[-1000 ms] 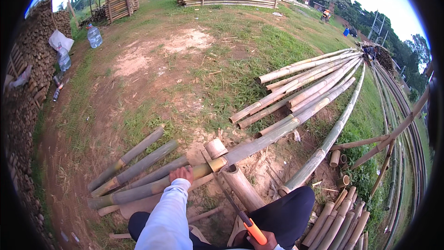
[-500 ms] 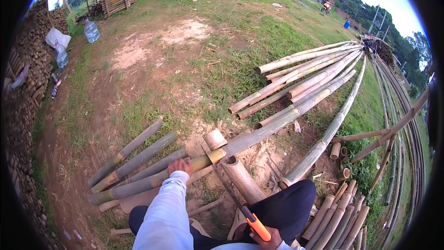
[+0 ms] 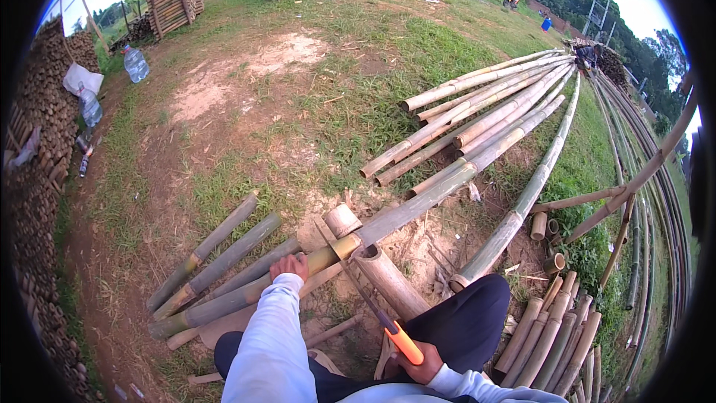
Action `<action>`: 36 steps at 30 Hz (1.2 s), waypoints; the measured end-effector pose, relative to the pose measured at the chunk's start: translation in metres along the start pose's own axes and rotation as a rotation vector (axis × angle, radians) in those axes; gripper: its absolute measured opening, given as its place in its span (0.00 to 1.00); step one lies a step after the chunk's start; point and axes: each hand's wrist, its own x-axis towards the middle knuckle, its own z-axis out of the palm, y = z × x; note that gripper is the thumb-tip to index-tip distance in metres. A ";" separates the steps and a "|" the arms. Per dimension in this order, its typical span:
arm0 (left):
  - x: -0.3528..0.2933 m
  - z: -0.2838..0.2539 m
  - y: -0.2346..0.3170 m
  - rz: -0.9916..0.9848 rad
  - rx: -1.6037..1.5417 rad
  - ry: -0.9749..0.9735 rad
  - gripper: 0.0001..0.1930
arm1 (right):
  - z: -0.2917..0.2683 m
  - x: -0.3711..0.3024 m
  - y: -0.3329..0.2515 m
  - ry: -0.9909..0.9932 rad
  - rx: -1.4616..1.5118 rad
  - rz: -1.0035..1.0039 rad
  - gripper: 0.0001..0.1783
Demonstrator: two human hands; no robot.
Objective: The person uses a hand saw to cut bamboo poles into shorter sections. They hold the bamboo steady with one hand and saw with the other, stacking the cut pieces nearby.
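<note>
A long bamboo pole (image 3: pixel 414 211) runs from the lower left to the far right, close in front of my knees. My left hand (image 3: pixel 289 267) is wrapped over the pole left of the blade and bears down on it. In my right hand (image 3: pixel 419 363) is the orange handle of a hand saw (image 3: pixel 367 297), near my right knee. Its long blade lies across the pole, right of my left hand. How deep the blade sits in the bamboo is hard to see. Short bamboo offcuts (image 3: pixel 343 220) (image 3: pixel 391 281) stand and lie beside the cutting spot.
Cut bamboo lengths (image 3: pixel 235 254) lie at left, and a stack of short pieces (image 3: pixel 548 336) at lower right. Several long poles (image 3: pixel 477 123) fan toward the back right, where a person (image 3: pixel 588 56) is. Large plastic bottles (image 3: pixel 136 64) and piled bamboo (image 3: pixel 45 97) stand at left.
My right hand has pushed the saw forward, away from my body, and its handle is now farther up past my knee. The left hand keeps its place on the bamboo pole.
</note>
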 end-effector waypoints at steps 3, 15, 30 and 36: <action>-0.003 0.002 0.007 0.008 -0.010 0.009 0.30 | -0.024 -0.038 -0.016 0.006 -0.043 0.058 0.13; 0.005 -0.019 0.004 0.044 -0.015 0.011 0.30 | 0.031 0.070 0.011 0.059 0.030 -0.001 0.10; 0.003 -0.009 0.003 0.022 -0.013 0.030 0.29 | 0.051 0.136 0.032 0.085 0.101 -0.039 0.13; -0.008 -0.009 0.003 -0.022 -0.025 0.007 0.29 | -0.013 -0.028 -0.028 0.049 0.030 0.108 0.07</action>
